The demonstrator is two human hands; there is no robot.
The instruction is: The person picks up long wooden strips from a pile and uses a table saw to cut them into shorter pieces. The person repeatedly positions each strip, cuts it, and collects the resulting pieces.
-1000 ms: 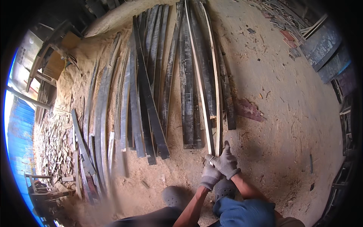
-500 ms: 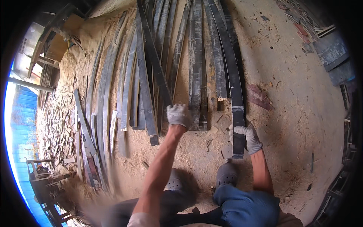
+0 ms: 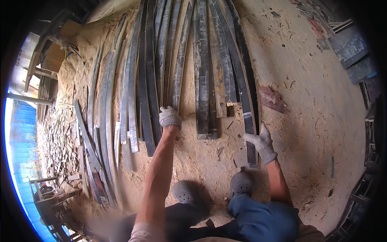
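Note:
Both my hands wear light grey knitted gloves. My left hand [image 3: 170, 117] is closed at a dark wooden strip [image 3: 151, 72], its fingers curled at the strip's edge among the long strips in the middle. Its exact hold is partly hidden by the fingers. On the right, my right hand [image 3: 261, 143] lies with its fingers stretched across the near end of a long black-faced strip [image 3: 240, 80], the thumb spread apart and pointing away. Between my hands lie more grey-black strips [image 3: 203, 80], running away from me, their near ends uneven.
Sawdust covers the floor around my grey clogs [image 3: 189, 192]. More strips [image 3: 108, 92] lie at the left, beside a heap of small offcuts [image 3: 56, 149]. A reddish board piece [image 3: 272, 99] lies right of the strips. Dark panels [image 3: 352, 52] stand far right.
My left hand has shifted left, and the slanting dark strip there now lies more in line with its neighbours. My right hand has loosened from its wrap, its thumb now spread.

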